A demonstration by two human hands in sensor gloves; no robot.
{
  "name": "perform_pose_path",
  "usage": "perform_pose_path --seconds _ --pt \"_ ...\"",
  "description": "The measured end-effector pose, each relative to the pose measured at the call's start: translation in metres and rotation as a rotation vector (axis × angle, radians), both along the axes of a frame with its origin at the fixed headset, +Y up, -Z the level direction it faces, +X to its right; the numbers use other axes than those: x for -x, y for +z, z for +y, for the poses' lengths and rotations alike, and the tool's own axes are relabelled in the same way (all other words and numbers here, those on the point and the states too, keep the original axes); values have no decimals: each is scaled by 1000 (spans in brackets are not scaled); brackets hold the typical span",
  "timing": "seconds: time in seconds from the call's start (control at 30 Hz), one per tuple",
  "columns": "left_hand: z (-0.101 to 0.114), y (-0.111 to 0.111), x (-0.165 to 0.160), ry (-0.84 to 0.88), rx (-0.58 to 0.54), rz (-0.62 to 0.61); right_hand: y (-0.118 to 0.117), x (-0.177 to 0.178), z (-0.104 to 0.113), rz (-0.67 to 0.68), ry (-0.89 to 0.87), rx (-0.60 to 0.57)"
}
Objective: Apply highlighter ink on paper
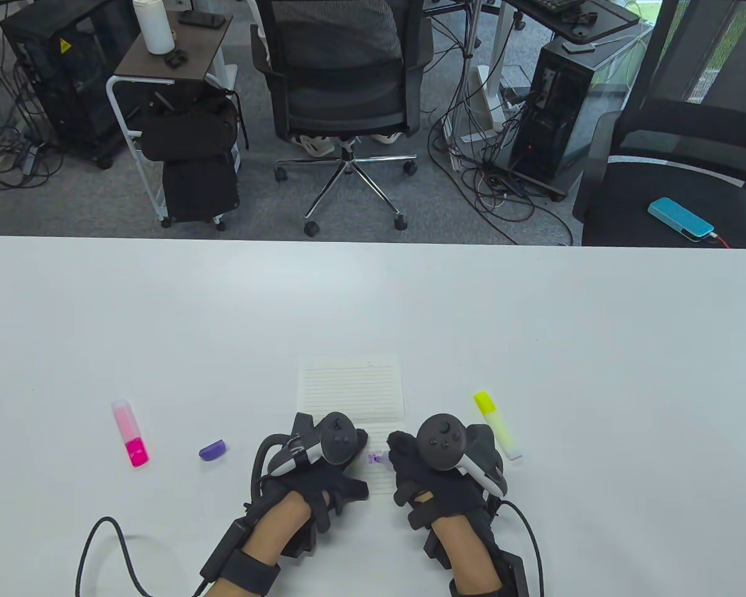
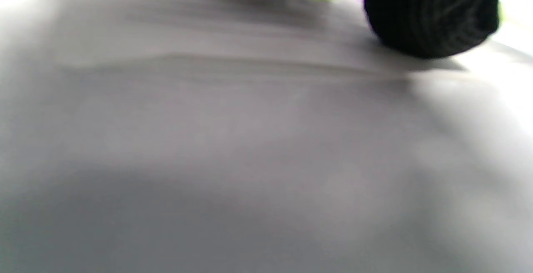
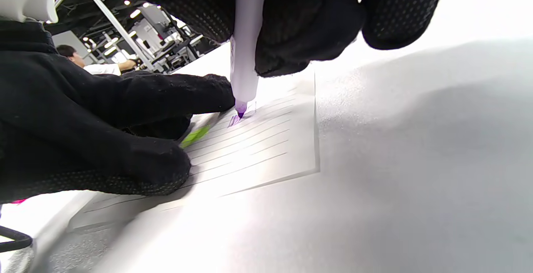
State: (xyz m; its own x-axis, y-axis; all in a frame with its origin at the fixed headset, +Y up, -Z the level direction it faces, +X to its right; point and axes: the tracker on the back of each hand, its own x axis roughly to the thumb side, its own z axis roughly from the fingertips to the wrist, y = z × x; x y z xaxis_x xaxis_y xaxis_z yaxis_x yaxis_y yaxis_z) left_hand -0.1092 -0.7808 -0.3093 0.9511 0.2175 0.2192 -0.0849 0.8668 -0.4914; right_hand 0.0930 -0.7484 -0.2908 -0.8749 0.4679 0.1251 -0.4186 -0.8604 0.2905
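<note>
Low in the frame's centre, the paper (image 1: 352,388) lies on the surface (image 1: 597,348). Right hand (image 1: 447,463) fingers (image 3: 308,27) pinch the purple highlighter (image 3: 245,48), tip touching a ruled line. Left hand (image 1: 314,457) fingers, flat, press the sheet. It looks light, stiff, slippery; best gripped low on the barrel.

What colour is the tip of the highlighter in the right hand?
Purple. The highlighter's tip touches the lined paper; the right wrist view shows it best.

Three highlighters: pink (image 1: 130,433), yellow (image 1: 497,425), purple (image 3: 245,48); one cap (image 1: 213,449); one paper (image 1: 352,388).
</note>
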Motion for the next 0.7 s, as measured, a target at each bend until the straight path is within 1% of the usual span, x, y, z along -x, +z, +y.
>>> perform_pose_path --seconds 0.03,0.07,0.13,0.2,0.3,0.33,0.37,0.47,0.5,0.6,0.63,0.7 --pt "0 0 0 2 -2 1 -1 0 -1 -13 3 -27" --pt "0 0 0 2 -2 1 -2 0 -1 -15 2 -28" --pt "0 0 0 2 -2 0 -1 -2 0 -4 -11 26" --pt "0 0 0 2 -1 0 1 -2 3 9 -2 46" --pt "0 0 0 1 0 -1 1 -1 2 -11 10 9" --pt "0 0 0 1 -1 -1 0 -1 1 -23 18 -22" --pt "0 0 0 1 -1 0 -2 -2 1 -23 12 -16" --pt "1 0 0 -2 3 -2 0 -4 3 -4 -8 52" --pt "1 0 0 -2 4 -2 0 -3 3 -1 -2 55" --pt "0 1 0 1 1 0 0 -2 2 -17 6 17" --pt "0 0 0 2 0 1 -1 -2 0 -28 12 -18" --pt "0 0 0 4 1 2 0 -3 1 -21 5 24"
